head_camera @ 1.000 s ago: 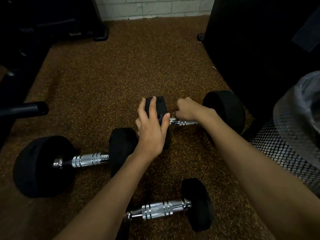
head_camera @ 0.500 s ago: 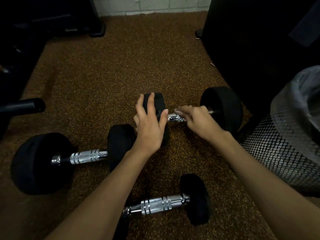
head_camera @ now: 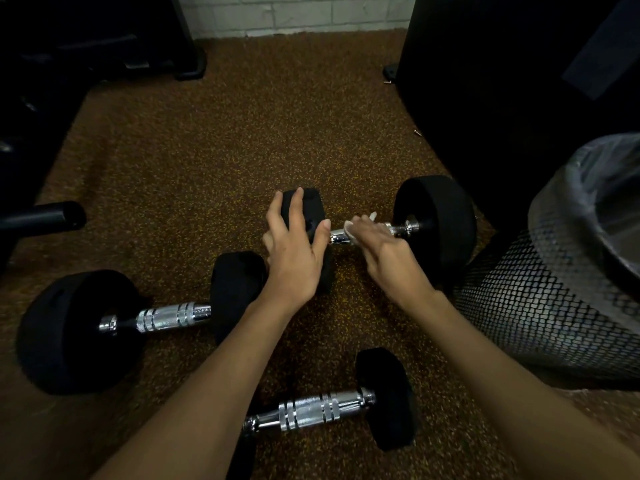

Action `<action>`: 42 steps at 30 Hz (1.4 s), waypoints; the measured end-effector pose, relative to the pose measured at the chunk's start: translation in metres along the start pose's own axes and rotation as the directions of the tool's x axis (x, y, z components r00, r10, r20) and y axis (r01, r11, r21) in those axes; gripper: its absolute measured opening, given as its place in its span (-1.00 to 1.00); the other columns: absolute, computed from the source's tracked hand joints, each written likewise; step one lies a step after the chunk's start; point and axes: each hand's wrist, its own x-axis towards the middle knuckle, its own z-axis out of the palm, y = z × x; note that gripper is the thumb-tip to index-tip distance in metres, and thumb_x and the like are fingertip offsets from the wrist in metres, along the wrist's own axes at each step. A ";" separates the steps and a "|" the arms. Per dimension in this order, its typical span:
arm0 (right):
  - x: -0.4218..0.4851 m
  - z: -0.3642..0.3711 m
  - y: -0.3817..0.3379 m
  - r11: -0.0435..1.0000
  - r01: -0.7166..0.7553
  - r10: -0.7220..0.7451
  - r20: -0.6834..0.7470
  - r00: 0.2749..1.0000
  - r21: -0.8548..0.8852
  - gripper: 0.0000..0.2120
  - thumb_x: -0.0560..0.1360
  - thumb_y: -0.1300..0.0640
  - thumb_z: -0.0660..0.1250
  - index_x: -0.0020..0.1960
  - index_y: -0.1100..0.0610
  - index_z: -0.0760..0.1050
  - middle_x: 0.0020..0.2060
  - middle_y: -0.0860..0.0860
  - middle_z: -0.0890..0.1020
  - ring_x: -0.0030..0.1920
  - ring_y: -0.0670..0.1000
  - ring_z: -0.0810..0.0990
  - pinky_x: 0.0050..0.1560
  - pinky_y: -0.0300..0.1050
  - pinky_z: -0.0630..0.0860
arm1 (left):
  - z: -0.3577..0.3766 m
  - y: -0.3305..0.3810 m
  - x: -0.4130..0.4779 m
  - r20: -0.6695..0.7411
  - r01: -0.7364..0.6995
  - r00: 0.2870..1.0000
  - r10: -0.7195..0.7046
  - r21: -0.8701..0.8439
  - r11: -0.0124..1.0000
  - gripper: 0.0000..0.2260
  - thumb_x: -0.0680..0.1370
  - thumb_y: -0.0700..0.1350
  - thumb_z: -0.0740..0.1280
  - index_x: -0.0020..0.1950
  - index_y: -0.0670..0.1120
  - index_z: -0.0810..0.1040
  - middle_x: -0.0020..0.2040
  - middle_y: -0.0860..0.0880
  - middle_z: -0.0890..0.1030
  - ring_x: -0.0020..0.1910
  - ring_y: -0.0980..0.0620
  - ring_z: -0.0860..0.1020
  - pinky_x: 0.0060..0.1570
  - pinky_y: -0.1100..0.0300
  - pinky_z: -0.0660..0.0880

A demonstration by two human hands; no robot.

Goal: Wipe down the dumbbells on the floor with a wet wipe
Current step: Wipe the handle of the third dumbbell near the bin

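Two bare hands work on the farthest of three dumbbells on a speckled brown floor (head_camera: 207, 161).

We see the left hand (head_camera: 294, 258) laid over the far dumbbell's (head_camera: 436, 223) black left head, fingers spread wide and fairly straight. The right hand (head_camera: 384, 251) lies across its chrome handle, fingers narrow and close together, holding a white wet wipe (head_camera: 349, 227) against the bar. Only scraps of the wipe show past the fingertips, and we cannot tell whether the fingers wrap under the bar. A second dumbbell (head_camera: 166, 315) lies to the left, a third (head_camera: 311, 410) nearer us between the forearms. A black mesh bin (head_camera: 536, 306) with a clear liner stands at right, just beside the far dumbbell.
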 end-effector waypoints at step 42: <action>0.010 0.010 -0.003 -0.699 -0.113 0.610 0.672 0.420 0.706 -0.68 0.63 0.33 0.05 0.35 0.39 0.30 0.32 0.31 0.40 0.35 0.24 0.38 0.33 0.07 0.32 | 0.002 -0.002 -0.004 -0.015 -0.020 1.000 0.020 -0.005 1.000 -0.47 0.61 0.11 0.11 0.54 0.05 0.04 0.54 -0.01 -0.11 0.47 -0.18 0.03 0.31 0.14 0.02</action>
